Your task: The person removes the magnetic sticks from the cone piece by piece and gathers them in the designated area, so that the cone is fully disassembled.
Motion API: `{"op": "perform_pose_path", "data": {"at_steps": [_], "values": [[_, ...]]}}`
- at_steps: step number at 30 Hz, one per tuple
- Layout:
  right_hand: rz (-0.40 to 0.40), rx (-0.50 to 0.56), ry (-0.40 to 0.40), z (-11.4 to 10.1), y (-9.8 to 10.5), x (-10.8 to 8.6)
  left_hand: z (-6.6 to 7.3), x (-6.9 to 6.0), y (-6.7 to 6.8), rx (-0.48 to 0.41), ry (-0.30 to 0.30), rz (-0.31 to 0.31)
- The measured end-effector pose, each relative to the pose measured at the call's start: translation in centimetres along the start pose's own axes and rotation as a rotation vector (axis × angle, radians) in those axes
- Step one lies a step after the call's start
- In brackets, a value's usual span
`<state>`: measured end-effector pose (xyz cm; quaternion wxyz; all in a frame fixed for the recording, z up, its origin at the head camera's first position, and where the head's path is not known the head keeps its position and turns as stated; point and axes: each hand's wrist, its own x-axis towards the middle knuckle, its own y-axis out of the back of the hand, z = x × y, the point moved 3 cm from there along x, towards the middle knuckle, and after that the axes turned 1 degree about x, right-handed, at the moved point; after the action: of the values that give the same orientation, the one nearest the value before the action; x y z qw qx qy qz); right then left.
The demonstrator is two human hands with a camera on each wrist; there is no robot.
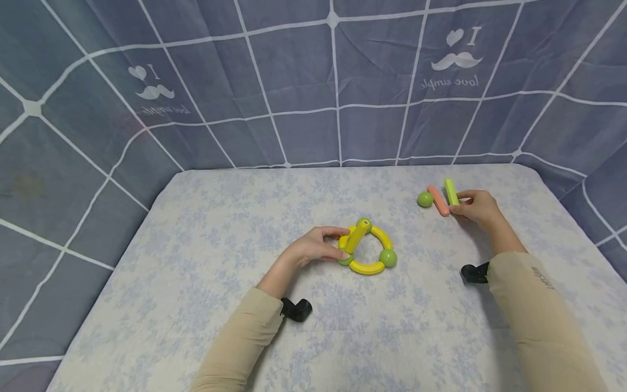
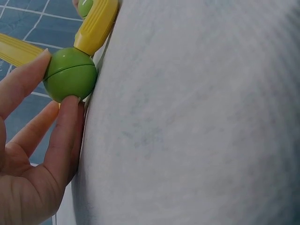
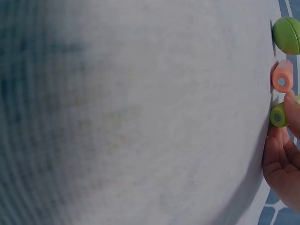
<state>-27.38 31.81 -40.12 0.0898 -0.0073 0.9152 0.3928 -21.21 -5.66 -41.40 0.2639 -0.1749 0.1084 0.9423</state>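
My left hand (image 1: 313, 246) pinches a green ball (image 2: 70, 75) at the near left of a ring of yellow curved rods (image 1: 382, 237) joined by green balls (image 1: 388, 257). From the pinched ball a yellow straight rod (image 1: 356, 237) sticks up, its free end facing the head camera. Over on the right, my right hand (image 1: 479, 207) holds the near end of a yellow-green rod (image 1: 451, 191) between thumb and fingers. Beside that rod lie an orange rod (image 1: 438, 201) and a loose green ball (image 1: 425, 199). Round grey inserts show in both rod ends in the right wrist view.
A pale, blue-patterned cloth (image 1: 196, 261) covers the table. Behind it hangs a blue-grey curtain (image 1: 303, 71) with white lines, reaching down to the table's back edge. Black wrist cameras (image 1: 296, 310) sit at both sleeves.
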Motion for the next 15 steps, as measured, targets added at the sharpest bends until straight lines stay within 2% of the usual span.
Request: {"op": "perform_pose_path", "data": {"at_steps": [15], "values": [[-0.027, -0.001, -0.062, 0.02, -0.25, 0.07, -0.09, 0.03, 0.03, -0.012, -0.013, -0.016]]}}
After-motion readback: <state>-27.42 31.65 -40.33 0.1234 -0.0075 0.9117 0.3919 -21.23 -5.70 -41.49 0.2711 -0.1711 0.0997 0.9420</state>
